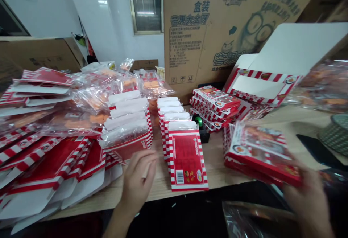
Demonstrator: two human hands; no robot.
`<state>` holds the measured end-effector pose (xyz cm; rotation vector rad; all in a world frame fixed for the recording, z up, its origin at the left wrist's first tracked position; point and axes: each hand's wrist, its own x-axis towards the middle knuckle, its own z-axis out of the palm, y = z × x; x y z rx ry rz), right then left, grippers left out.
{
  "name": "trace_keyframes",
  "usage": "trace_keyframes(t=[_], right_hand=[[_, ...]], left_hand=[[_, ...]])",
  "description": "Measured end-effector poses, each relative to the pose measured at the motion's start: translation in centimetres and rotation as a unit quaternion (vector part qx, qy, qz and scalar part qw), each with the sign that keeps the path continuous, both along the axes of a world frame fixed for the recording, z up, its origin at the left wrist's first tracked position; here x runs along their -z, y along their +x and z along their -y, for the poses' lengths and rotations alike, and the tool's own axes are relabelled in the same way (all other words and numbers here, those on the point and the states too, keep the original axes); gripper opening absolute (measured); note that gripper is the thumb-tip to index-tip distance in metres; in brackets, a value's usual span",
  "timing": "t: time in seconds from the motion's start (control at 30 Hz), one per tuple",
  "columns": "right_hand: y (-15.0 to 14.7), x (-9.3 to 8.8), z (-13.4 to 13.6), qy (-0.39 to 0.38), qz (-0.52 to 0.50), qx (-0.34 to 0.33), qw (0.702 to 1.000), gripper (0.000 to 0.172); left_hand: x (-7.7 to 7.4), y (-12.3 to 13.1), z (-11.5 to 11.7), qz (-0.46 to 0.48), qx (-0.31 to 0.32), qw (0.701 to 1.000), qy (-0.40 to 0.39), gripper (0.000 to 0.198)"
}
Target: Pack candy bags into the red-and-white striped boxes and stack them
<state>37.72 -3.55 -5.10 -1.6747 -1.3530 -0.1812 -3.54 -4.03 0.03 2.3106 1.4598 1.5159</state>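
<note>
My right hand (307, 198) grips a red-and-white striped snack box (261, 154) by its near end and holds it tilted over the table's right side; the hand is blurred. Empty, my left hand (140, 181) hovers with fingers loosely spread, its tips at a filled open box (127, 142) with a plastic pouch inside. Just right of that hand, a row of upright open boxes (186, 158) leans back, flaps up. Flat unfolded boxes (49, 172) lie fanned out at the left.
Sealed boxes are stacked (214, 103) behind the row. Clear pouches of orange snacks (95, 96) pile up at the back left. A large brown printed carton (217, 24) stands behind, an open display box (272, 74) to its right. A dark phone (318, 151) lies at right.
</note>
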Motion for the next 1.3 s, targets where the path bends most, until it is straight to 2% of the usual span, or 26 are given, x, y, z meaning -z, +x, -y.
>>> trace_keyframes(t=[0.07, 0.13, 0.17, 0.23, 0.3, 0.37, 0.4, 0.47, 0.5, 0.53, 0.6, 0.67, 0.77, 0.83, 0.9, 1.0, 1.07, 1.2, 1.3], right_hand=[[2.9, 2.3, -0.5, -0.039, -0.019, -0.026, 0.999, 0.020], [5.0, 3.5, -0.7, -0.079, -0.037, -0.048, 0.995, 0.029], [5.5, 3.5, -0.7, -0.088, -0.029, -0.048, 0.995, 0.032], [5.1, 2.1, -0.4, -0.064, 0.019, -0.027, 0.997, 0.033], [2.6, -0.2, 0.0, 0.026, 0.081, 0.028, 0.996, 0.030], [-1.7, -2.0, 0.0, 0.108, 0.083, 0.021, 0.990, 0.028], [-4.2, -2.4, -0.2, 0.120, 0.064, -0.009, 0.991, 0.025], [-9.2, -1.9, -1.3, 0.067, 0.003, -0.131, 0.989, 0.025], [-11.5, -1.2, -2.0, 0.030, -0.045, -0.174, 0.983, 0.028], [-13.5, -0.3, -2.9, 0.000, -0.101, -0.185, 0.978, 0.031], [-16.6, 1.4, -4.3, -0.065, -0.207, -0.184, 0.959, 0.042], [-18.4, 2.5, -5.0, -0.090, -0.268, -0.179, 0.942, 0.048], [-19.5, 2.0, -4.4, -0.055, -0.334, -0.206, 0.918, 0.050], [-19.6, 0.9, -3.4, -0.008, -0.365, -0.251, 0.897, 0.053], [-19.5, -0.2, -2.4, 0.040, -0.363, -0.287, 0.886, 0.055], [-19.4, -1.2, -1.5, 0.096, -0.299, -0.294, 0.903, 0.049], [-19.5, -1.5, -1.3, 0.124, -0.269, -0.285, 0.912, 0.041], [-19.3, -2.1, -0.9, 0.171, -0.272, -0.273, 0.907, 0.046], [-18.6, -3.0, -0.8, 0.144, -0.195, -0.319, 0.916, 0.028]], left_hand=[[1.5, 2.4, -1.1, 0.027, 0.019, 0.996, -0.082, 0.026], [2.8, 4.4, -2.9, 0.057, 0.002, 0.988, -0.143, 0.037], [3.3, 5.2, -4.0, 0.061, -0.012, 0.986, -0.157, 0.043], [3.8, 6.2, -6.2, 0.035, -0.045, 0.984, -0.168, 0.046], [3.7, 6.6, -8.0, -0.005, -0.065, 0.983, -0.169, 0.042], [3.4, 6.6, -9.3, -0.023, -0.067, 0.983, -0.169, 0.031], [3.2, 6.6, -9.7, -0.023, -0.062, 0.984, -0.168, 0.023], [3.1, 6.5, -10.1, -0.021, -0.054, 0.984, -0.166, 0.010], [3.2, 6.4, -10.2, -0.019, -0.050, 0.985, -0.164, 0.009], [3.2, 6.4, -10.3, -0.016, -0.047, 0.986, -0.162, 0.012], [3.3, 6.5, -10.2, -0.006, -0.046, 0.987, -0.151, 0.023], [3.0, 6.5, -9.7, 0.007, -0.048, 0.990, -0.135, 0.031], [1.9, 6.4, -8.2, 0.028, -0.058, 0.994, -0.085, 0.029], [1.0, 6.1, -6.5, 0.019, -0.075, 0.997, 0.001, 0.022], [0.4, 5.7, -4.5, -0.019, -0.091, 0.991, 0.097, 0.015], [0.2, 5.1, -2.1, -0.066, -0.087, 0.981, 0.163, 0.008], [0.3, 4.8, -1.1, -0.069, -0.075, 0.981, 0.166, 0.008], [0.5, 4.7, -0.6, -0.032, -0.071, 0.988, 0.132, 0.009], [1.3, 5.0, -0.6, 0.042, -0.039, 0.993, 0.106, 0.010]])
